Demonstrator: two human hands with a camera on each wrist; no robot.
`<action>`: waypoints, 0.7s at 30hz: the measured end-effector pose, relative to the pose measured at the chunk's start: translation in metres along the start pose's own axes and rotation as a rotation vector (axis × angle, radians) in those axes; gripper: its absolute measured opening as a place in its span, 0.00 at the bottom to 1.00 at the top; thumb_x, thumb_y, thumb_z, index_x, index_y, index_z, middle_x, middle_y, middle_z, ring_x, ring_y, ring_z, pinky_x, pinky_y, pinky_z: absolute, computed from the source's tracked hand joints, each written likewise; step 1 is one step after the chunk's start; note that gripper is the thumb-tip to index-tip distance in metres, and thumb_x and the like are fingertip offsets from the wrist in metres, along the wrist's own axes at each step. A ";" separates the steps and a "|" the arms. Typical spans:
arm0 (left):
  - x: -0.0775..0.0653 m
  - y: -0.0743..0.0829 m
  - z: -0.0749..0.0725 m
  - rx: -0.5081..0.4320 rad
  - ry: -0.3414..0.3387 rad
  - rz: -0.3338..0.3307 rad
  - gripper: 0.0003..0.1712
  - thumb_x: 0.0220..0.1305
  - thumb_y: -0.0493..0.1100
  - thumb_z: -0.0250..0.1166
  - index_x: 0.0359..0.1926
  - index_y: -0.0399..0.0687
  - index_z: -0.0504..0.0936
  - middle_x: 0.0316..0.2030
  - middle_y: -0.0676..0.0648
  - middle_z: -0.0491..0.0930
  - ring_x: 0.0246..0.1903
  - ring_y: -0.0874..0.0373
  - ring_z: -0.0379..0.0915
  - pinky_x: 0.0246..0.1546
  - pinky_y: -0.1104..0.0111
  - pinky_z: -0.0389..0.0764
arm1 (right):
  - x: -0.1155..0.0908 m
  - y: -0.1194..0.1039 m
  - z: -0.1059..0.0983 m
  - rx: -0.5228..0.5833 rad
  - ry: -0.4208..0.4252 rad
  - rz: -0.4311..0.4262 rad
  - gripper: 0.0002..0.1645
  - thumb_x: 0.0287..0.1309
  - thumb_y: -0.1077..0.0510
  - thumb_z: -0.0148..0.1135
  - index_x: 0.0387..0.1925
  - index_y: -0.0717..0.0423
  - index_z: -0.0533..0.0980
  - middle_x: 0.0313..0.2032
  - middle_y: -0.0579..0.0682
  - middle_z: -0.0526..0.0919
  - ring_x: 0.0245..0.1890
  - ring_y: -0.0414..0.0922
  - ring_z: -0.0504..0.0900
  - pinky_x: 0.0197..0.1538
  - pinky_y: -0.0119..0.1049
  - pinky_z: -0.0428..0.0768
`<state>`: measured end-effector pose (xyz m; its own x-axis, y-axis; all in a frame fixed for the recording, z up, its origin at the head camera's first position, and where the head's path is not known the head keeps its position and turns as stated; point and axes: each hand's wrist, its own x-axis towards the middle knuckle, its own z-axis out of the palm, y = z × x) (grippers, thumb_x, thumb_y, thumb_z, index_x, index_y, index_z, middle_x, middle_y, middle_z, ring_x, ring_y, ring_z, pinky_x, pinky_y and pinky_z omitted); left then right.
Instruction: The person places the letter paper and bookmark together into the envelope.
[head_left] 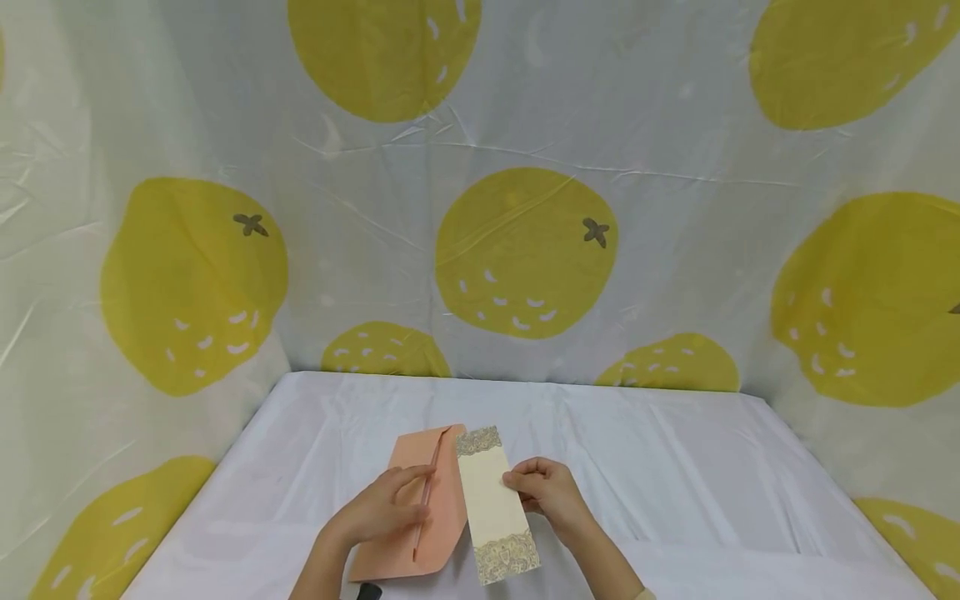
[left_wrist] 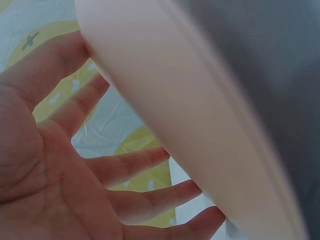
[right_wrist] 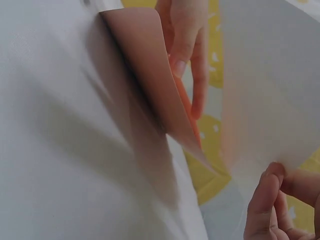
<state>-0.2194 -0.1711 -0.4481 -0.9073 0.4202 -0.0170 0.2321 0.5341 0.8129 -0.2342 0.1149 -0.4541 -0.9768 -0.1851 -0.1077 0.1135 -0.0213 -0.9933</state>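
Note:
A peach-coloured paper envelope (head_left: pixel 405 450) lies aslant on the white table, its pointed flap spread to the right. My left hand (head_left: pixel 386 504) rests on it, thumb and fingers spread with their tips at the edge of its slit. In the left wrist view the fairly straight fingers (left_wrist: pixel 135 165) touch a pale paper edge. Just right of the envelope, my right hand (head_left: pixel 551 496) pinches the right long edge of a cream card (head_left: pixel 491 492) between thumb and fingers. Lace-like patterned bands cross both card ends. The right wrist view shows the card's plain back (right_wrist: pixel 270 85).
A white cloth (head_left: pixel 660 475) covers the table. Hanging sheets printed with large yellow fruit (head_left: pixel 525 254) stand behind the table and at both sides. A small black object (head_left: pixel 369 592) shows at the bottom edge, beside the envelope.

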 end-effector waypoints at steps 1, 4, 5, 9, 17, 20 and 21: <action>0.000 0.000 0.000 -0.001 0.001 -0.002 0.34 0.61 0.47 0.68 0.67 0.47 0.71 0.64 0.33 0.66 0.66 0.31 0.53 0.57 0.35 0.60 | 0.001 0.001 0.002 -0.001 0.000 0.000 0.10 0.57 0.60 0.68 0.34 0.64 0.77 0.23 0.46 0.82 0.23 0.40 0.79 0.30 0.32 0.79; 0.000 -0.001 0.000 -0.004 0.005 -0.003 0.34 0.61 0.47 0.68 0.67 0.48 0.71 0.64 0.34 0.66 0.66 0.31 0.53 0.57 0.35 0.60 | 0.004 0.003 0.006 -0.012 0.008 -0.002 0.09 0.57 0.61 0.67 0.34 0.65 0.78 0.23 0.46 0.81 0.22 0.40 0.78 0.30 0.32 0.79; 0.000 -0.001 0.001 -0.008 0.004 -0.004 0.33 0.61 0.46 0.68 0.67 0.48 0.71 0.64 0.34 0.66 0.66 0.31 0.53 0.57 0.35 0.60 | 0.005 0.004 0.007 -0.015 0.014 -0.002 0.09 0.57 0.61 0.67 0.34 0.65 0.78 0.23 0.46 0.81 0.22 0.41 0.78 0.30 0.32 0.79; 0.000 -0.001 0.001 -0.007 0.001 -0.010 0.33 0.61 0.47 0.68 0.67 0.48 0.71 0.64 0.34 0.66 0.66 0.31 0.53 0.57 0.35 0.61 | 0.007 0.005 0.014 -0.036 0.032 -0.018 0.09 0.56 0.61 0.68 0.33 0.64 0.78 0.22 0.46 0.81 0.21 0.41 0.78 0.29 0.33 0.79; 0.001 0.000 0.001 0.026 0.017 -0.002 0.33 0.61 0.48 0.68 0.67 0.48 0.72 0.63 0.34 0.68 0.67 0.28 0.50 0.57 0.33 0.58 | 0.009 0.003 0.030 -0.067 0.063 -0.078 0.09 0.54 0.63 0.69 0.32 0.66 0.78 0.21 0.48 0.81 0.19 0.40 0.78 0.26 0.33 0.80; 0.002 0.001 0.001 0.031 0.019 -0.010 0.33 0.61 0.48 0.68 0.66 0.48 0.72 0.63 0.33 0.68 0.66 0.29 0.52 0.57 0.34 0.59 | 0.009 0.002 0.036 -0.076 0.085 -0.089 0.09 0.53 0.65 0.69 0.32 0.67 0.78 0.20 0.48 0.80 0.18 0.40 0.77 0.26 0.32 0.80; 0.002 0.001 0.001 0.027 0.017 -0.011 0.33 0.61 0.48 0.68 0.66 0.48 0.72 0.63 0.33 0.67 0.66 0.29 0.53 0.57 0.34 0.60 | 0.009 0.002 0.037 -0.080 0.092 -0.092 0.09 0.53 0.65 0.69 0.32 0.68 0.78 0.20 0.48 0.80 0.18 0.39 0.77 0.25 0.32 0.80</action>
<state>-0.2205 -0.1693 -0.4480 -0.9157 0.4015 -0.0161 0.2309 0.5587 0.7966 -0.2358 0.0765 -0.4553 -0.9953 -0.0953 -0.0155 0.0113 0.0452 -0.9989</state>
